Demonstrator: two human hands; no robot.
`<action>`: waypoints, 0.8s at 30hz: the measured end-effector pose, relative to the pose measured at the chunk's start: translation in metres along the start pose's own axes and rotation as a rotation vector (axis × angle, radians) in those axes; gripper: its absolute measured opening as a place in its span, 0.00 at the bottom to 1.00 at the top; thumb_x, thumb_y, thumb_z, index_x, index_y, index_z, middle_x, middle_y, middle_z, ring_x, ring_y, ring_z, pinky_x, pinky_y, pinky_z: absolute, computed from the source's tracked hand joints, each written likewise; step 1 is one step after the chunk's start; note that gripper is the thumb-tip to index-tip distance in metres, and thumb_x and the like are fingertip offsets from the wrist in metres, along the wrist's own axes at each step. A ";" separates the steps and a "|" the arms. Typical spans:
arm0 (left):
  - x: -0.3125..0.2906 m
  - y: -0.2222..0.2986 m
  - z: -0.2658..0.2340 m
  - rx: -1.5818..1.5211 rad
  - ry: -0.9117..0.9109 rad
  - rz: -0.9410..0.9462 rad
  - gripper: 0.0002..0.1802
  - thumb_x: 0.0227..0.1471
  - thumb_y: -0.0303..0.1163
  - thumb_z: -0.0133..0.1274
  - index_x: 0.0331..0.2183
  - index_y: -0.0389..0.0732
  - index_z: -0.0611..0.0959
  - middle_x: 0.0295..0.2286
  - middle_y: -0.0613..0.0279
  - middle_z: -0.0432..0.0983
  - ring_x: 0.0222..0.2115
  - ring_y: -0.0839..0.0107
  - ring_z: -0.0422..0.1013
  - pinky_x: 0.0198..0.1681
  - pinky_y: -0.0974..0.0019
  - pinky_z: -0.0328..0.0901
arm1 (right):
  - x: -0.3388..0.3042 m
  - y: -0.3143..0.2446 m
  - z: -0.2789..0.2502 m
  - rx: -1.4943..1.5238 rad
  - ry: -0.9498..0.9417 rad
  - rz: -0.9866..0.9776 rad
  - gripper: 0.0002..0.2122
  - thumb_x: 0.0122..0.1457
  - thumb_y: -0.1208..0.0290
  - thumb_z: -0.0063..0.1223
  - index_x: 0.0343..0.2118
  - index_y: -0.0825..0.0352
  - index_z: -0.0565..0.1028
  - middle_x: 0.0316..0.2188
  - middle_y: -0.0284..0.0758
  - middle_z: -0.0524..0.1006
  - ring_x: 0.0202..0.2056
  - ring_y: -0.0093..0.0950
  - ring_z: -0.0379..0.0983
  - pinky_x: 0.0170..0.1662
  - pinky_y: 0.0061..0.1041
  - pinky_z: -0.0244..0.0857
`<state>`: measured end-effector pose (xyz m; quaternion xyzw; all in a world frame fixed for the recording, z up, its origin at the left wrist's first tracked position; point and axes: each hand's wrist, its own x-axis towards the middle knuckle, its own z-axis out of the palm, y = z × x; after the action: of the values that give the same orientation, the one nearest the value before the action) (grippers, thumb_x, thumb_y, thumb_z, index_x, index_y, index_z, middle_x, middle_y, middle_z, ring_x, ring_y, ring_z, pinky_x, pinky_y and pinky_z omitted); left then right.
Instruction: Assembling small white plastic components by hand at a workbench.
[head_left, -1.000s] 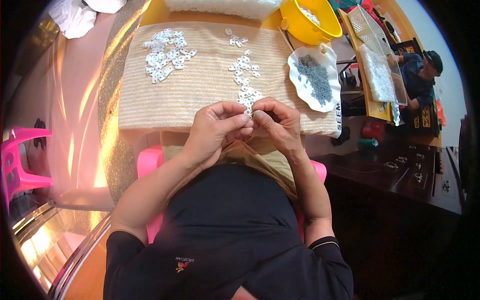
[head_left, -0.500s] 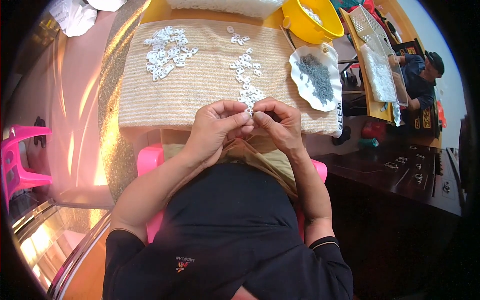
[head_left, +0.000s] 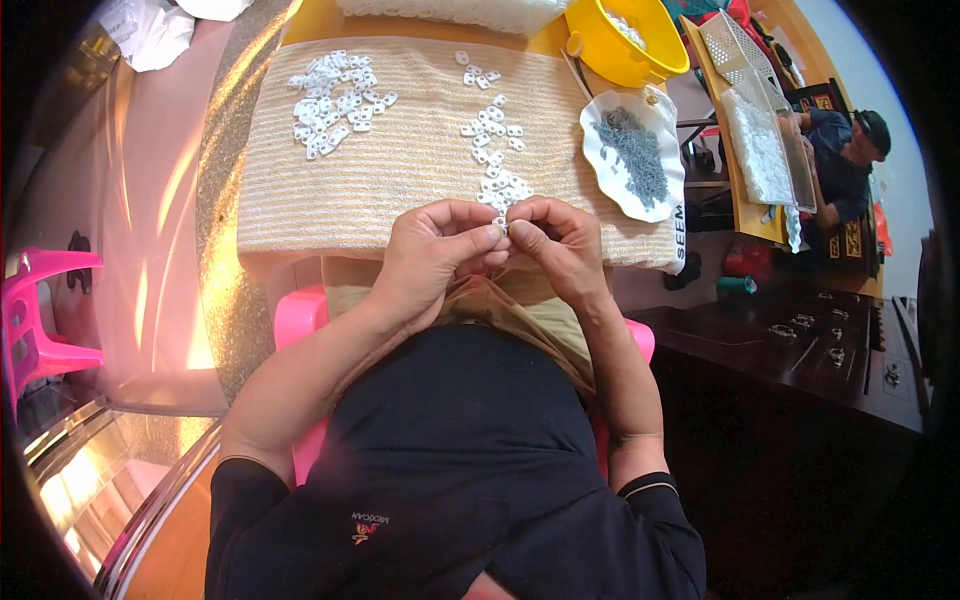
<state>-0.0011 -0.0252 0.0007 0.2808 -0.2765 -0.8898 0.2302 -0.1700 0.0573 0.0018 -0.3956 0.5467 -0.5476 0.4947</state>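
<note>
Fingertips meet at the near edge of the striped towel (head_left: 400, 170). My left hand (head_left: 430, 248) pinches a small white plastic piece with holes (head_left: 500, 221) between thumb and fingers. From the other side, the thumb and forefinger of my right hand (head_left: 562, 248) close on the same spot; whether they grip the piece or a tiny part at it is hidden. Just beyond the fingers lies a loose heap of similar white pieces (head_left: 505, 187), trailing away up the towel. A larger pile of them (head_left: 335, 100) is at the far left.
Right of the heap, a white wavy-edged plate (head_left: 600, 175) holds many tiny grey parts (head_left: 635, 150). Behind it stand a yellow basin (head_left: 610, 62) and a clear bag of white pieces (head_left: 450, 12). A person (head_left: 845, 160) sits at another table on the right. A pink stool (head_left: 45, 330) is at left.
Almost nothing differs. Both hands keep their pinch in the same place, with only a slight shift of the fingertips.
</note>
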 end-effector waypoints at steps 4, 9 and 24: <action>0.000 -0.002 -0.002 0.010 -0.015 0.005 0.09 0.51 0.22 0.55 0.37 0.34 0.78 0.31 0.59 0.77 0.30 0.75 0.75 0.37 0.72 0.73 | 0.000 -0.001 0.001 0.022 -0.010 0.010 0.04 0.59 0.78 0.52 0.34 0.73 0.74 0.30 0.32 0.77 0.32 0.17 0.73 0.37 0.18 0.71; 0.001 -0.002 -0.002 0.027 0.000 0.016 0.09 0.51 0.22 0.55 0.38 0.34 0.78 0.31 0.59 0.77 0.30 0.75 0.75 0.37 0.72 0.73 | 0.001 0.002 0.003 0.015 -0.020 0.001 0.04 0.59 0.77 0.52 0.34 0.73 0.75 0.30 0.31 0.77 0.32 0.16 0.72 0.37 0.16 0.70; -0.001 -0.008 0.003 0.065 0.027 0.084 0.08 0.50 0.21 0.55 0.36 0.33 0.78 0.29 0.58 0.78 0.29 0.74 0.75 0.36 0.73 0.73 | -0.003 -0.001 0.008 0.046 -0.007 -0.020 0.05 0.60 0.76 0.51 0.34 0.72 0.74 0.29 0.29 0.76 0.31 0.15 0.71 0.36 0.15 0.68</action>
<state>-0.0040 -0.0177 -0.0015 0.2883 -0.3135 -0.8660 0.2618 -0.1616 0.0585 0.0035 -0.3912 0.5282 -0.5637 0.5002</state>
